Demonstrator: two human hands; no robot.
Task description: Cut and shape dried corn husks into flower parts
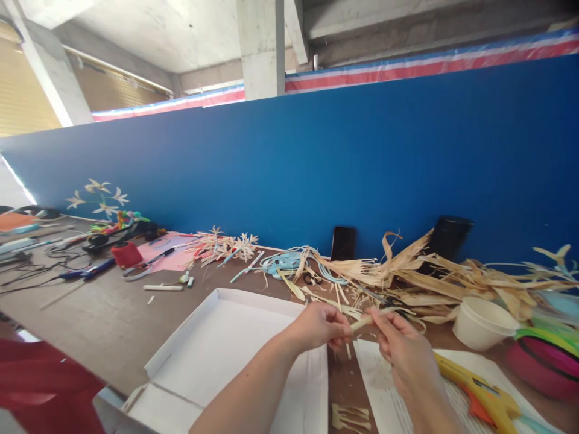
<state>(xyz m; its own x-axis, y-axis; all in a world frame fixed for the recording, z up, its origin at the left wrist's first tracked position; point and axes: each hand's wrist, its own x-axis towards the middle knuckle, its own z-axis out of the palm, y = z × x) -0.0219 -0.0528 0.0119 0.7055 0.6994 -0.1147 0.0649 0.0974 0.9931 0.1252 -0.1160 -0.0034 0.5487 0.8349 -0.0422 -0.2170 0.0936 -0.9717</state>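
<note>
A short pale strip of dried husk (360, 323) is stretched between my two hands over the table. My left hand (322, 325) pinches its left end between thumb and fingers, above the right edge of an open white cardboard box (235, 337). The right end is pinched by my right hand (394, 334), over a sheet of printed paper (375, 374). Below them, several cut husk pieces (350, 417) lie on the brown tabletop. Behind my hands spreads a heap of dried corn husks (416, 283).
A yellow glue gun (484, 392) lies at right, near a white paper tub (484, 322) and a pink container (543, 364). Blue strips (287, 262), a phone (344, 243) and a dark cup (450, 238) line the blue partition (271, 169). Husk flowers (102, 196) and red tape (126, 254) are left.
</note>
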